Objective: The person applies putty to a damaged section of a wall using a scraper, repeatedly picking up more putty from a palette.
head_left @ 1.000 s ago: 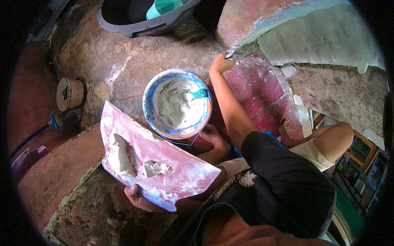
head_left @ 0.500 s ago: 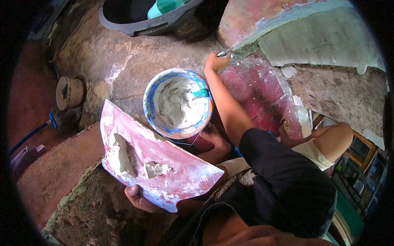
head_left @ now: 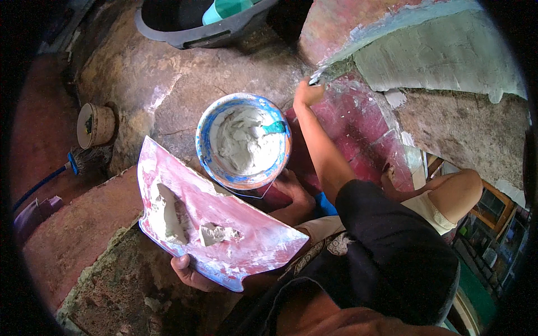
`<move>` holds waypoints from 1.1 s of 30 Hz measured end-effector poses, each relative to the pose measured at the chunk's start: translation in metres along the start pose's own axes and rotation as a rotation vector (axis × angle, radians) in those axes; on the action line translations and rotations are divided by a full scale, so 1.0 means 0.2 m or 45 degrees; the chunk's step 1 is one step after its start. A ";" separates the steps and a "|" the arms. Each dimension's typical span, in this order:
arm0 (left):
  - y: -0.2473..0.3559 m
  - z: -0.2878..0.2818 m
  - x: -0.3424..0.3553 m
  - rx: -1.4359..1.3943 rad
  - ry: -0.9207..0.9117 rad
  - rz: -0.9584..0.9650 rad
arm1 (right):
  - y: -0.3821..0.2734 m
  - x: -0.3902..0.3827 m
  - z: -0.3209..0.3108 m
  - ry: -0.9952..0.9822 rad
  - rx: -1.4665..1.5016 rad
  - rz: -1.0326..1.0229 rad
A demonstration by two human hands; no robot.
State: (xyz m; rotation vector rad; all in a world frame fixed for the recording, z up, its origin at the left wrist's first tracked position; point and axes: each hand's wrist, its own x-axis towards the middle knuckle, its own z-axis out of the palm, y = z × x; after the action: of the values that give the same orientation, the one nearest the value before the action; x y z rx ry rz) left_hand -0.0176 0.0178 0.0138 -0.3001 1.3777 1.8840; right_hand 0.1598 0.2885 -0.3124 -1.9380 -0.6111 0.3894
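My left hand (head_left: 190, 271) grips the lower edge of a stained pink board (head_left: 263, 255), which carries two lumps of white paste (head_left: 168, 213). My right hand (head_left: 308, 92) is closed on a small metal scraper (head_left: 317, 77), held at the lower end of the pale blue edge of a pink and grey plastered surface (head_left: 426, 50). Between my arms stands a blue-smeared bucket (head_left: 204, 140) of white paste, with a green tool (head_left: 273, 127) in it and a wire handle hanging down. My bare legs (head_left: 459, 193) are bent around it.
A black tub (head_left: 179, 39) with a turquoise container (head_left: 218, 11) stands at the top. On the left are a beige pail (head_left: 98, 126), a blue-handled brush (head_left: 89, 159) and a rough ledge (head_left: 73, 246). Red tiles (head_left: 364, 129) lie right of the bucket; wooden-framed panels (head_left: 493, 213) are at right.
My right hand first dipped leftward along the corner, then moved back right and slightly down with the scraper. The board in my left hand has shifted slightly rightward.
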 end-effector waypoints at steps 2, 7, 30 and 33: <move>0.00 0.00 0.00 0.003 -0.006 -0.014 | 0.01 -0.01 0.03 -0.022 -0.042 -0.056; 0.00 0.02 0.00 0.008 -0.020 -0.054 | -0.02 -0.05 0.04 -0.060 -0.123 -0.157; -0.02 0.01 0.00 0.060 0.052 0.108 | -0.07 -0.02 -0.04 -0.034 0.000 -0.068; -0.03 0.00 0.00 0.081 0.038 0.124 | -0.02 0.00 -0.06 -0.017 -0.052 -0.070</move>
State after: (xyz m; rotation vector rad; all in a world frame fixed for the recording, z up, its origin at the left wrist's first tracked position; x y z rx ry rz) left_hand -0.0140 0.0188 0.0103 -0.2340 1.4934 1.9171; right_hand 0.1647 0.2812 -0.3045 -1.9544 -0.6840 0.3583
